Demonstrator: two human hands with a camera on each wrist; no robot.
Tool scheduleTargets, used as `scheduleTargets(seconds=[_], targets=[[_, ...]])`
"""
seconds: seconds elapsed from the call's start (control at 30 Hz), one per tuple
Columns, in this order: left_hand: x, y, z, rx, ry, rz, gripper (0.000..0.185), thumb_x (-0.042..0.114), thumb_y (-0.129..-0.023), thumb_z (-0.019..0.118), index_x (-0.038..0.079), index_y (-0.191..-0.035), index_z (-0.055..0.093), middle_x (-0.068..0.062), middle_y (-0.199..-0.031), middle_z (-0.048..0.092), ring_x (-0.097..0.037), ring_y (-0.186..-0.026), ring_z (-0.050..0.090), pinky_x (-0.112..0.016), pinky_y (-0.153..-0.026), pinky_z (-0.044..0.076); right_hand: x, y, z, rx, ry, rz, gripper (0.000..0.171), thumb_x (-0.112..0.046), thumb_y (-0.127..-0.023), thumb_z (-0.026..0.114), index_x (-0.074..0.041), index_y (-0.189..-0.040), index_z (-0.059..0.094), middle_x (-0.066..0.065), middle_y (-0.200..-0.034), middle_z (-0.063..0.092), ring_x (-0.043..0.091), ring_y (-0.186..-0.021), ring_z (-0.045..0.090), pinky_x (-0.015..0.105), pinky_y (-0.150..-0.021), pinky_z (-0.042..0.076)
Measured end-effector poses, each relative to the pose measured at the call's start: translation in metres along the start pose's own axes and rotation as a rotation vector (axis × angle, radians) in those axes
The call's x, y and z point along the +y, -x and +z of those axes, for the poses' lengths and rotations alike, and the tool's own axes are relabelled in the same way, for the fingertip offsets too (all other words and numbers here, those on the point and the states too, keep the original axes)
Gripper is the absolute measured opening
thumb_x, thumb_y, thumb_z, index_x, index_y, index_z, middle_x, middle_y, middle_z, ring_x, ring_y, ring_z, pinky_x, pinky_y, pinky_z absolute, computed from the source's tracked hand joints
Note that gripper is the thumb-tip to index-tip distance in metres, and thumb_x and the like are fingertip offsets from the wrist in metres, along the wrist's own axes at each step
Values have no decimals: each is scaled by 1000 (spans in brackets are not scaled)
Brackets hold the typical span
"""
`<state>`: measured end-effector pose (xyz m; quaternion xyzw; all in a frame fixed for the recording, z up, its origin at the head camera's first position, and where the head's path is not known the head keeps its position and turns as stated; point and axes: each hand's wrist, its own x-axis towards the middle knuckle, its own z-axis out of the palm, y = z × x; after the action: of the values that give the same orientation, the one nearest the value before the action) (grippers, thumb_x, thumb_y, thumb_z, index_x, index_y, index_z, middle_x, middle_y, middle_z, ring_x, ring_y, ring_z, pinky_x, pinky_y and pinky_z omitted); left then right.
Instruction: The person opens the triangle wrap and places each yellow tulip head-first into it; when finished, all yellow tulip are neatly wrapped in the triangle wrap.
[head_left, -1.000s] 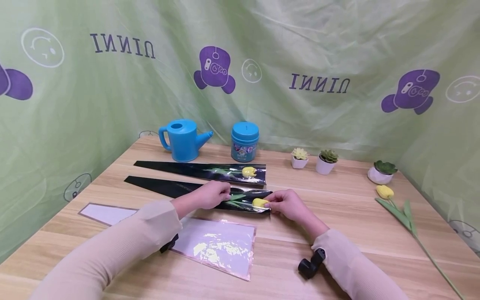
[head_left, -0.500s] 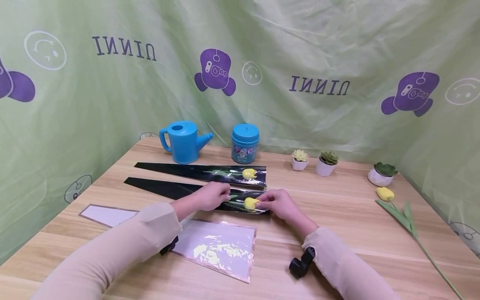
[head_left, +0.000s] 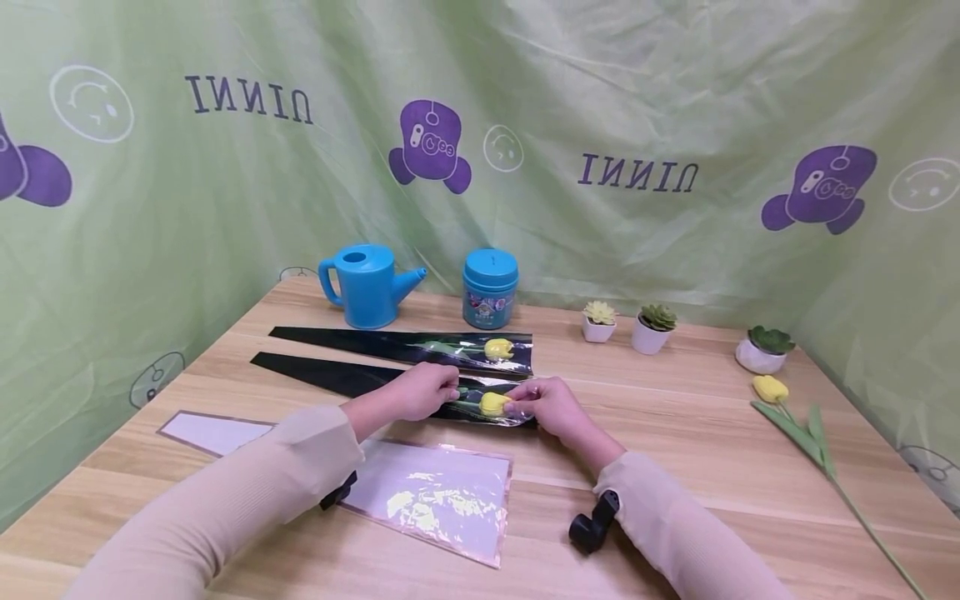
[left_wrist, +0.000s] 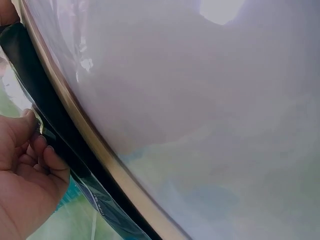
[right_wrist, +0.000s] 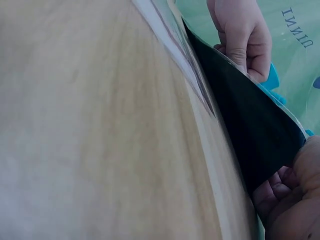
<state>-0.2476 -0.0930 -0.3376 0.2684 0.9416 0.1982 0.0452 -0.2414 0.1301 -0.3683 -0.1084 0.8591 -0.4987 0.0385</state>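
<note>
The nearer black flower sleeve with a clear front lies across the table. My left hand pinches it near the middle; in the left wrist view its thumb and fingers meet at the sleeve's edge. At the wide right end, my right hand holds a yellow tulip by its bloom, with fingertips inside the sleeve mouth. Most of the stem is hidden behind the left hand. In the right wrist view, the right hand partly disappears behind the black back sheet.
Behind lies another black sleeve with a tulip in it. A white, pink-edged sleeve lies in front. A loose tulip is at the right. A watering can, blue tub and small potted succulents stand at the back.
My right hand has moved left with the tulip, and the bloom sits deeper in the nearer sleeve. The left hand has stayed at about the same place on the sleeve.
</note>
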Motion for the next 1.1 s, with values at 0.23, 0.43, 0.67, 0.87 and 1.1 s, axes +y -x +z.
scheduleTargets(seconds=[0.23,0.43,0.67,0.87,1.1], targets=[[-1,0,0,4,-16,-11,17,14,-91,58,12,-76,51,2,-65,45,-14,-62,45,-27,-62,38,-3,-2,3,-2,-1,-14,14,-8,-74,75,-1,-85,71,6,-86,68,13,-81,56,27,-75,44],[-2,0,-1,-33,-10,-44,16,15,-92,57,12,-77,52,1,-66,45,-15,-62,45,-27,-62,37,-1,-3,4,-28,-27,-19,15,-6,-75,74,1,-88,70,6,-84,68,11,-77,56,26,-71,46],[-1,0,1,-27,-5,-33,16,15,-92,57,12,-77,53,1,-67,47,-14,-63,45,-27,-63,38,-3,11,-16,-65,-14,39,20,-10,-81,69,-2,-99,68,6,-88,66,11,-68,55,26,-59,47],[-3,3,-2,-1,12,-32,15,18,-90,61,12,-78,52,0,-68,48,-15,-64,46,-28,-62,38,3,32,-60,-37,5,7,29,-12,-85,65,5,-109,63,15,-99,66,11,-79,63,26,-74,51],[-3,14,-4,24,9,-35,15,22,-87,64,12,-85,53,-2,-81,47,-16,-71,46,-30,-66,40,28,71,-111,29,-11,58,37,-13,-87,63,13,-113,55,12,-94,67,5,-75,61,23,-71,51]])
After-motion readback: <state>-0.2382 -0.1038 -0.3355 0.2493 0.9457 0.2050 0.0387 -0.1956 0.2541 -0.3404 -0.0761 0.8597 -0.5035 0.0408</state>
